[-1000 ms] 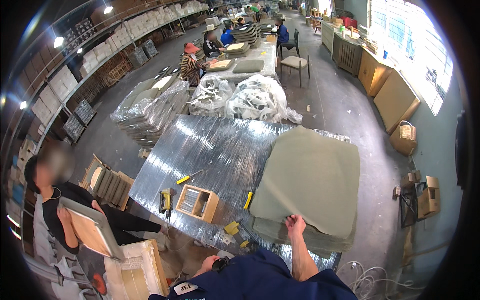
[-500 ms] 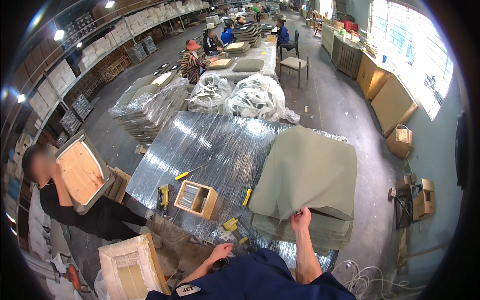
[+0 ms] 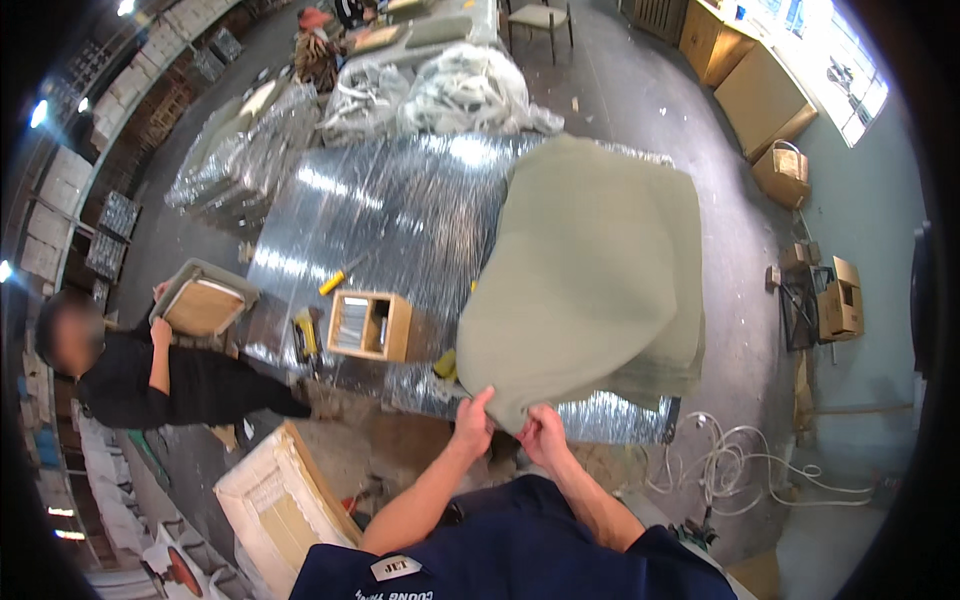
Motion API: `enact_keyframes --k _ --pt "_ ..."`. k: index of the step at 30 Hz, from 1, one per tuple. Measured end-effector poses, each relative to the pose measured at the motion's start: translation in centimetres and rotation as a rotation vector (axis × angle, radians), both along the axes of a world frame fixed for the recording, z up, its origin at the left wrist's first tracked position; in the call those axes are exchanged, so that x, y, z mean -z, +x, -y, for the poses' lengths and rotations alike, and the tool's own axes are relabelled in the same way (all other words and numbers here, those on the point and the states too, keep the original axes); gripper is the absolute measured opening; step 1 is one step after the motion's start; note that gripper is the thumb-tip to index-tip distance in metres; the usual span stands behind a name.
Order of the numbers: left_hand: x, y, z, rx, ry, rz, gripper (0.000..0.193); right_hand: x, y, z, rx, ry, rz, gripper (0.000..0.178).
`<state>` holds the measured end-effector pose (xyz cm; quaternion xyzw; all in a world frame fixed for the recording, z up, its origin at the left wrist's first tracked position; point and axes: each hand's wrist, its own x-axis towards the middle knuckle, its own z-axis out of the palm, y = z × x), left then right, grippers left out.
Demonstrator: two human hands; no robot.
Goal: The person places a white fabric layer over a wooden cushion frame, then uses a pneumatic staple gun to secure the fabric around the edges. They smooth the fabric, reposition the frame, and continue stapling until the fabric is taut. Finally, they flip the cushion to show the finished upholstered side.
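Observation:
A large sheet of grey-green fabric (image 3: 575, 270) is pulled toward me at its near edge. My left hand (image 3: 474, 422) pinches that edge on the left. Just beside it, my right hand (image 3: 542, 434) has its fingers closed on the same edge. Under the sheet, more pieces of the same fabric lie in a stack (image 3: 655, 382) on the film-wrapped table (image 3: 400, 205). A yellow tool (image 3: 446, 364), mostly covered by the sheet, shows near my left hand.
On the table are a wooden box (image 3: 368, 326) with metallic strips, a yellow-black staple gun (image 3: 306, 335) and a yellow-handled screwdriver (image 3: 334, 281). A co-worker (image 3: 150, 375) at left holds a seat pad (image 3: 205, 302). An upholstered frame (image 3: 285, 490) stands lower left; a pale hose (image 3: 725, 455) lies right.
My left hand has come up to the fabric and grips it. The sheet's near edge has moved left and toward me. The view has tilted down; the co-worker has lowered the seat pad.

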<state>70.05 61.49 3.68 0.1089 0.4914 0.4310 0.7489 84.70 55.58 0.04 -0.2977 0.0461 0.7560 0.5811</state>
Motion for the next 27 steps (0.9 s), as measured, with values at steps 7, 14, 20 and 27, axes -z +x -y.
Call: enact_keyframes --k 7,14,20,27 --pt "-2.7 -4.4 7.5 -0.122 -0.009 0.082 0.045 1.8 -1.3 -1.1 -0.131 -0.343 -0.01 0.045" --pt "-3.8 -9.7 18.0 -0.41 0.112 0.197 0.045 4.6 -5.8 0.1 -0.242 -0.307 0.165 0.053" --pt "-0.7 -14.6 31.0 -0.914 0.023 0.228 0.038 -1.4 -11.8 8.2 -0.472 -0.17 0.262 0.06" --pt "2.6 -18.7 45.2 -1.643 -0.138 0.368 0.044 4.6 -16.1 9.6 -0.827 -0.212 0.274 0.013"
